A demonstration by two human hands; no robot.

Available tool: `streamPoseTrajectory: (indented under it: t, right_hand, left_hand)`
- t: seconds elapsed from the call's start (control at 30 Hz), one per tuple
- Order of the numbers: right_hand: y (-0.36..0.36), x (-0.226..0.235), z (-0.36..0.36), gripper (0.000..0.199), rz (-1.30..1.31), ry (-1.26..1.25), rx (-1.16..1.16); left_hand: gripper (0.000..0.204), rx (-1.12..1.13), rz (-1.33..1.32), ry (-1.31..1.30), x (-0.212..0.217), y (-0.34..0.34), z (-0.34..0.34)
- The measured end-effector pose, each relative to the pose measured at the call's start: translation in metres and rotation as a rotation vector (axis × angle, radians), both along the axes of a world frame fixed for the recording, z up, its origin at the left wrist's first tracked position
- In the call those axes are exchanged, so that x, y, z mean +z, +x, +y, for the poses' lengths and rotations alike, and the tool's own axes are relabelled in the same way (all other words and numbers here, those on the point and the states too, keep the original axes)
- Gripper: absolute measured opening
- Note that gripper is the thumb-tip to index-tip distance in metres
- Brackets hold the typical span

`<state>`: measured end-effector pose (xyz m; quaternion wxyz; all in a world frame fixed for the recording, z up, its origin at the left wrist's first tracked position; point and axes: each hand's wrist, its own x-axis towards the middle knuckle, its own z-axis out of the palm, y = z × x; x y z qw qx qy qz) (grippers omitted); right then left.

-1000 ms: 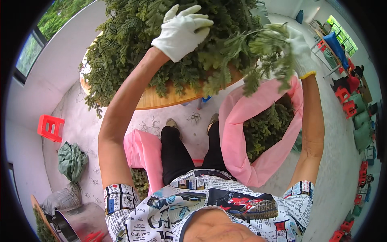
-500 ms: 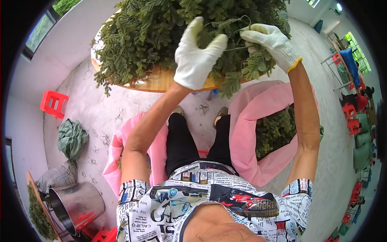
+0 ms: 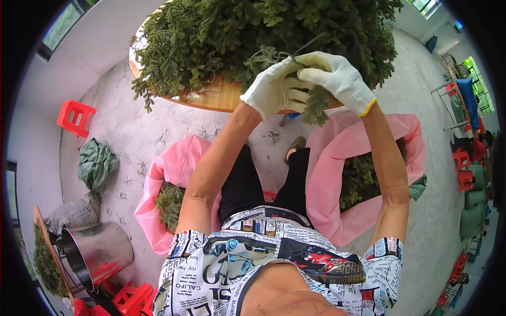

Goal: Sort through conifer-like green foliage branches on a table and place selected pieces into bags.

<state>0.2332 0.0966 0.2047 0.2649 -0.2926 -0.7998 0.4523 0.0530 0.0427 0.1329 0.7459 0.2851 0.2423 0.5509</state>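
Note:
Both my hands wear white gloves and meet in front of a large heap of green evergreen sprigs on a round wooden table. Between them is one evergreen sprig, its leafy part hanging below the gloves and a thin bare stem poking out above. My right hand is closed round this sprig, thumb toward the other glove. Curled in from the left, my left hand grips the sprig near its stem, its fingertips partly behind the foliage.
Pink cloth sacks stand on either side of my legs, the right sack and left sack both containing greenery. A red stool, a green bundle and a metal drum are at the left. Twig scraps lie on the floor.
My left hand has turned from spread fingers to a curled grip and moved in beside the right. My right hand has come down and toward me slightly with the sprig.

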Motion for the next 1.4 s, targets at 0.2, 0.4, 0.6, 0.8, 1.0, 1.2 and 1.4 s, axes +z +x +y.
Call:
streamPoseTrajectory:
  t: [0.2,0.4,0.6,0.8,1.0,1.2,1.4]
  right_hand:
    - [0.004,0.003,-0.006,0.042,0.22,-0.435,-0.03]
    - [0.042,-0.007,0.021,0.027,0.491,-0.466,-0.045]
    - [0.036,-0.027,0.017,0.017,0.682,-0.598,-0.014]
    - [0.028,-0.028,-0.003,0.017,0.69,-0.614,0.044]
    - [0.034,-0.022,-0.01,0.016,0.507,-0.657,0.264]
    - [0.029,-0.023,-0.025,0.016,0.432,-0.696,0.31]
    - [0.036,-0.012,-0.022,0.017,0.535,-0.723,0.131]
  left_hand:
    - [0.03,-0.094,0.27,0.061,0.003,0.004,-0.009]
    - [0.022,0.226,0.755,0.044,-0.006,-0.002,-0.016]
    - [0.028,0.656,0.477,-0.083,-0.008,0.004,-0.023]
    - [0.023,0.545,0.718,0.06,-0.012,0.004,-0.011]
    - [0.038,0.442,0.668,0.164,-0.016,0.016,0.005]
    - [0.054,0.266,0.798,0.359,-0.004,0.021,0.007]
    - [0.053,0.274,1.382,-0.089,0.067,0.026,-0.025]
